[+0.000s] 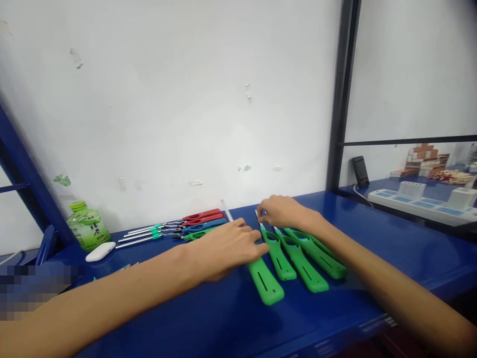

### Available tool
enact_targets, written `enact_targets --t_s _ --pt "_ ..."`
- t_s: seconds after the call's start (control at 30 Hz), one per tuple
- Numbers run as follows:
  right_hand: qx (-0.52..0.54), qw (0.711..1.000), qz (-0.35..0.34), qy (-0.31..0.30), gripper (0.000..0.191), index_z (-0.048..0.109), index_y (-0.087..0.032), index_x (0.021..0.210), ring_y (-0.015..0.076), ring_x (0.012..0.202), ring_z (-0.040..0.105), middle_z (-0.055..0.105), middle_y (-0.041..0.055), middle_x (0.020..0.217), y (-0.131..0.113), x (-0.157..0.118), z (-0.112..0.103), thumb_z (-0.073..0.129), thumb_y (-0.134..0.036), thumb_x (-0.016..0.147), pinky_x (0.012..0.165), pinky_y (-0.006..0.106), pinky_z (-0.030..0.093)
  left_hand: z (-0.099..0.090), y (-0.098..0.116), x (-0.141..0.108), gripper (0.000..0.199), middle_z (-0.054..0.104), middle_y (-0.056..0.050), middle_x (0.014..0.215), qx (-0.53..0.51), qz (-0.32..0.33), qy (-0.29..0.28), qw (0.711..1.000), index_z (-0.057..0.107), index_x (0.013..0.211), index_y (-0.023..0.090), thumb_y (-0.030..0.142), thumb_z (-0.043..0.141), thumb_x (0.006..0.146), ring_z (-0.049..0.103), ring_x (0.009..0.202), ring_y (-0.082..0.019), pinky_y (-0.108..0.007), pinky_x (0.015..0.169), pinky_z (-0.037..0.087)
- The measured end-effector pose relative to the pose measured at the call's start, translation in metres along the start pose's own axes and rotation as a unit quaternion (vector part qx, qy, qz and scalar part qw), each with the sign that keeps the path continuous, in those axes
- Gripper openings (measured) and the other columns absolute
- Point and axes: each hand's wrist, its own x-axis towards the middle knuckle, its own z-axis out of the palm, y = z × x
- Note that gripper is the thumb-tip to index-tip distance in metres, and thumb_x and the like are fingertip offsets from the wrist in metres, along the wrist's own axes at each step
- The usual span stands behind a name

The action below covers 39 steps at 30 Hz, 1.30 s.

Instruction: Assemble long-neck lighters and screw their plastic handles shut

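My left hand (236, 246) is closed over the upper part of a green lighter (266, 283), whose metal rod sticks out beyond the fingers toward the wall. To its right lie several more green lighters (305, 266), handles toward me. My right hand (279, 211) is bent over their rod ends, fingertips down at the rod of the nearest one; whether it grips that rod is unclear. At the back left, red lighters (203, 216), blue ones (204, 226) and a green one lie side by side, rods pointing left.
The blue shelf (186, 318) runs along a white wall. At its left stand a green bottle (89, 226) and a white case (100, 251). A dark upright post (341, 99) rises at the right, with a white power strip (421, 204) and a black device (360, 171) beyond.
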Motion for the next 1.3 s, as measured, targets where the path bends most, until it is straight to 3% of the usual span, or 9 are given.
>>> enact_targets --t_s 0.13,0.27,0.4,0.5,0.57,0.73,0.93,1.1,1.3 --pt "-0.014 0.995 0.041 0.09 0.029 0.078 -0.018 0.111 0.032 0.1 0.073 0.078 0.0175 0.11 0.005 0.007 0.002 0.055 -0.031 0.099 0.075 0.037 0.048 0.022 -0.002 0.035 0.036 0.073 -0.008 0.106 -0.015 0.022 0.01 1.0 0.062 0.108 0.018 -0.005 0.063 0.08 0.071 0.092 -0.024 -0.036 0.087 0.051" --pt "-0.006 0.992 0.038 0.122 0.028 0.079 -0.019 0.108 0.0291 0.095 0.074 0.079 0.0138 0.101 0.0 0.014 0.012 0.056 -0.033 0.101 0.074 0.033 0.047 0.036 -0.002 0.033 0.043 0.072 -0.011 0.112 -0.019 0.002 0.039 0.999 0.061 0.12 0.018 -0.003 0.064 0.082 0.07 0.097 -0.024 -0.036 0.085 0.053" --pt "0.01 0.992 -0.035 0.119 0.025 0.077 -0.022 0.11 0.0251 0.089 0.073 0.079 0.0084 0.095 -0.011 0.015 0.02 0.057 -0.034 0.103 0.071 0.03 0.046 0.03 -0.009 -0.008 0.055 0.069 -0.012 0.121 -0.016 -0.076 0.079 0.994 0.058 0.129 0.02 -0.004 0.066 0.08 0.068 0.104 -0.027 -0.039 0.087 0.052" --pt "0.015 0.988 -0.122 0.094 0.021 0.074 -0.026 0.116 0.0232 0.095 0.071 0.077 0.0057 0.104 -0.022 0.019 0.025 0.059 -0.032 0.103 0.075 0.029 0.046 0.03 -0.023 -0.055 0.033 0.07 -0.008 0.111 -0.01 -0.174 0.114 0.978 0.063 0.119 0.021 0.002 0.051 0.095 0.066 0.1 -0.024 -0.037 0.083 0.052" --pt "0.011 0.982 -0.175 0.067 0.021 0.073 -0.027 0.12 0.0235 0.103 0.07 0.075 0.0062 0.113 -0.031 0.03 0.028 0.063 -0.032 0.101 0.079 0.029 0.046 0.039 -0.035 -0.087 0.027 0.07 -0.01 0.102 -0.001 -0.243 0.127 0.962 0.065 0.113 0.018 0.009 0.043 0.101 0.065 0.093 -0.026 -0.038 0.076 0.051" --pt "-0.001 0.973 -0.232 -0.002 0.045 0.068 -0.019 0.133 0.0302 0.114 0.067 0.068 0.0147 0.13 -0.051 0.081 0.04 0.073 -0.042 0.094 0.083 0.033 0.049 0.081 -0.067 -0.144 0.025 0.07 -0.011 0.086 0.023 -0.336 0.124 0.933 0.069 0.094 0.017 0.007 0.045 0.094 0.064 0.088 -0.029 -0.038 0.07 0.049" --pt "0.017 0.97 -0.235 -0.057 0.047 0.075 -0.016 0.118 0.0265 0.102 0.07 0.073 0.0121 0.116 -0.053 0.114 0.055 0.075 -0.053 0.089 0.082 0.03 0.051 0.11 -0.079 -0.181 0.028 0.073 -0.012 0.091 0.025 -0.418 0.173 0.891 0.069 0.096 0.017 0.015 0.041 0.096 0.065 0.093 -0.03 -0.039 0.072 0.051" --pt "0.024 0.971 -0.229 -0.07 0.044 0.074 -0.016 0.116 0.0249 0.098 0.069 0.069 0.0138 0.121 -0.047 0.106 0.056 0.072 -0.052 0.091 0.082 0.031 0.051 0.114 -0.078 -0.2 0.029 0.073 -0.011 0.097 0.01 -0.446 0.211 0.87 0.07 0.096 0.019 0.018 0.041 0.096 0.067 0.09 -0.027 -0.037 0.074 0.051" --pt "0.006 0.972 -0.22 -0.086 0.037 0.069 -0.017 0.118 0.0249 0.101 0.068 0.068 0.0116 0.122 -0.046 0.091 0.056 0.069 -0.046 0.096 0.091 0.039 0.054 0.114 -0.073 -0.198 0.03 0.074 -0.01 0.095 -0.012 -0.432 0.225 0.873 0.071 0.095 0.019 0.019 0.04 0.095 0.068 0.088 -0.026 -0.037 0.074 0.052"
